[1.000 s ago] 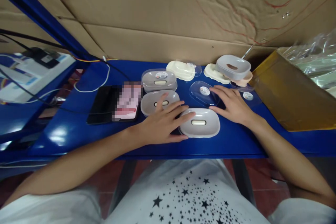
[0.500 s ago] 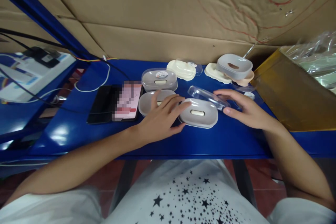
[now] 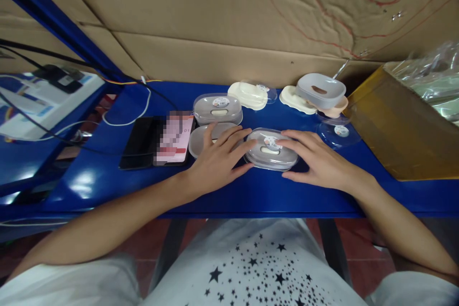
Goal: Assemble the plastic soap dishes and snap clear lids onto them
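Note:
In the middle of the blue table, a grey oval soap dish (image 3: 258, 158) with a cream centre piece has a clear lid (image 3: 261, 136) over it; the lid bears a round label. My left hand (image 3: 220, 155) grips the left end of this dish between thumb and forefinger, its other fingers spread over a second grey dish (image 3: 197, 141). On the lid's right end, my right hand (image 3: 319, 160) presses with its fingertips, the thumb low at the side. Both hands keep their palms facing down. Behind them stands a lidded grey soap dish (image 3: 217, 112).
A phone (image 3: 175, 138) with a lit screen lies left of the dishes. Cream wavy pieces (image 3: 247, 95), an upper grey dish (image 3: 320, 90) and a spare clear lid (image 3: 337, 135) lie toward the back. At right stands a carton (image 3: 390, 134); cables (image 3: 125, 122) run across the left.
The clear lid, tilted in my right hand before, now sits flat over the grey dish. My right hand has moved left with it; my left hand has stayed almost still.

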Demonstrator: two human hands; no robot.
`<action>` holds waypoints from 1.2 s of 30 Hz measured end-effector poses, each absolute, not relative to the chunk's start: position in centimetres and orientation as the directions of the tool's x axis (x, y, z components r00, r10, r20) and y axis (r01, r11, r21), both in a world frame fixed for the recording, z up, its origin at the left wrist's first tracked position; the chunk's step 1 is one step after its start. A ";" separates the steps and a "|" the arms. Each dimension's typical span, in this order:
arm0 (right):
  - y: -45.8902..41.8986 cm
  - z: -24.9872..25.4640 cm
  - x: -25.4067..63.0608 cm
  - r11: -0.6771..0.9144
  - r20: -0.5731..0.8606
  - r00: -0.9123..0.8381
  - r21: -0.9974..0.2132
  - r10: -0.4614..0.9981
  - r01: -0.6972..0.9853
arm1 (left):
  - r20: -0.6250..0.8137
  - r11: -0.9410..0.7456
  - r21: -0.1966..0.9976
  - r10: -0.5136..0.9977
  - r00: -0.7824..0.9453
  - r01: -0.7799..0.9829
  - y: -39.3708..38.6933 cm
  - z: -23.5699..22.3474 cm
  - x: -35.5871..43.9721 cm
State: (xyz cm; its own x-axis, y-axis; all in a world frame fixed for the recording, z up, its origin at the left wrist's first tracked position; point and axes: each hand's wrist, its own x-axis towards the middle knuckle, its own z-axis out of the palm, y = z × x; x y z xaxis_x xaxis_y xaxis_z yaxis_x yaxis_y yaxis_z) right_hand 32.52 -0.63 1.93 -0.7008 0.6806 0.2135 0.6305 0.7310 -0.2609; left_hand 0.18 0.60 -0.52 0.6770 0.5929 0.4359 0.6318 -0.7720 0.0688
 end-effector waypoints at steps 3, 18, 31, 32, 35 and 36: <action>-0.7 1.2 32.0 0.741 0.206 -0.712 -0.208 0.671 0.638 | 0.454 -0.774 0.067 0.586 0.671 0.630 0.8 -0.5 0.0; -0.1 1.3 32.8 0.741 0.165 -0.725 -0.226 0.669 0.632 | 0.457 -0.780 -0.002 0.556 0.694 0.625 0.6 -0.2 0.1; 0.1 0.6 32.2 0.743 0.180 -0.721 -0.192 0.669 0.641 | 0.462 -0.781 0.026 0.562 0.686 0.624 0.7 -0.3 0.2; 0.2 0.6 32.1 0.742 0.180 -0.721 -0.198 0.669 0.640 | 0.466 -0.784 0.031 0.560 0.685 0.620 0.8 -0.3 0.2; 0.2 0.5 31.9 0.735 0.181 -0.713 -0.215 0.677 0.643 | 0.466 -0.787 0.043 0.560 0.685 0.615 0.9 -0.4 0.1; 0.2 0.6 31.9 0.729 0.178 -0.709 -0.221 0.683 0.647 | 0.460 -0.787 0.050 0.565 0.685 0.615 0.9 -0.4 0.1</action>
